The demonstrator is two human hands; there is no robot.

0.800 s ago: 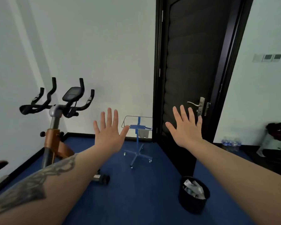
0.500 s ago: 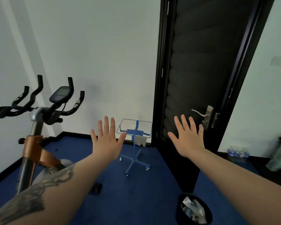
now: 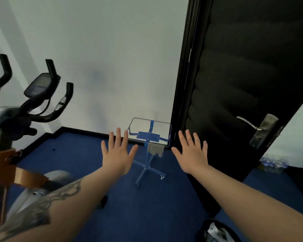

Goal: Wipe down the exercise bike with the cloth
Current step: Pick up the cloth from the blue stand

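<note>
Nearest, at the lower right edge of the view, a black waste bin (image 3: 215,231) with crumpled paper in it stands on the blue carpet (image 3: 147,206). Both forearms reach forward above the carpet. The left hand (image 3: 118,154) and the right hand (image 3: 191,152) are held out flat with fingers spread, backs toward the camera, holding nothing and touching nothing.

On the left stands the exercise bike (image 3: 16,119), cut off by the frame edge: black handlebars, a small console (image 3: 40,84), a grey stem and an orange frame piece lower down. The left hand is well apart from it.

Beyond the hands, between them in the view, a small blue wheeled stand (image 3: 149,142) sits near the corner where the white wall meets the black door (image 3: 243,84). A grey cloth (image 3: 155,150) hangs from the front edge of the stand's glass top, just below it.

In my judgement the task has not properly begun: the cloth is untouched and the bike is not yet wiped. The step in hand is fetching the cloth. The next move calls for stepping closer to the stand, pinching the hanging cloth with one hand and lifting it clear without rolling the light stand, then turning left toward the bike.
</note>
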